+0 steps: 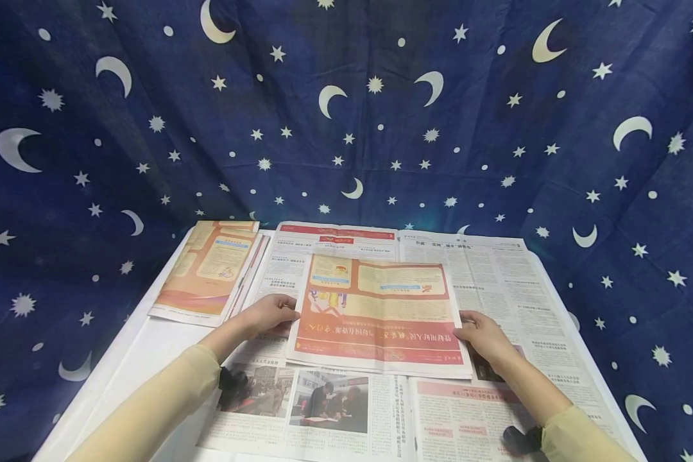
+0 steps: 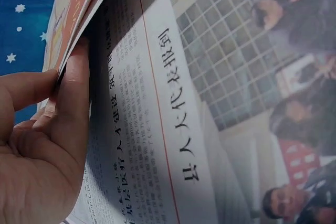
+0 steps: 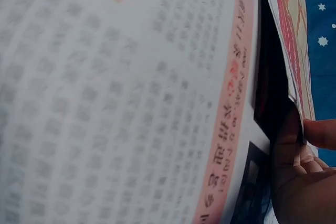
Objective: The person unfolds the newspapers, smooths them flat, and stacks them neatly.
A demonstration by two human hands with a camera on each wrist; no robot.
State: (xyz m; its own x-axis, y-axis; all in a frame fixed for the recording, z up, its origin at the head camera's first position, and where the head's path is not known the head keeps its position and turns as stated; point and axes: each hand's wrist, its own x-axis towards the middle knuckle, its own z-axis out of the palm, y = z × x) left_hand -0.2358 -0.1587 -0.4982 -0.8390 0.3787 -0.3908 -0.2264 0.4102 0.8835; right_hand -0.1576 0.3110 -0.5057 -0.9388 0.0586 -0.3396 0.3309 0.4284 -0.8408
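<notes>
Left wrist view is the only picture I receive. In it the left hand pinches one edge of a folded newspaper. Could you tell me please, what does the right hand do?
Observer: The right hand pinches the opposite edge of the same folded newspaper.
Operator: Thank you. And on the left side, is there something that I cannot see?
Observer: Yes, a pile of folded newspapers lies farther out and to the left of the left hand.
Operator: Good. What is beyond the right edge, please?
Observer: In the head view, open newspaper pages lie spread out past that edge.
</notes>
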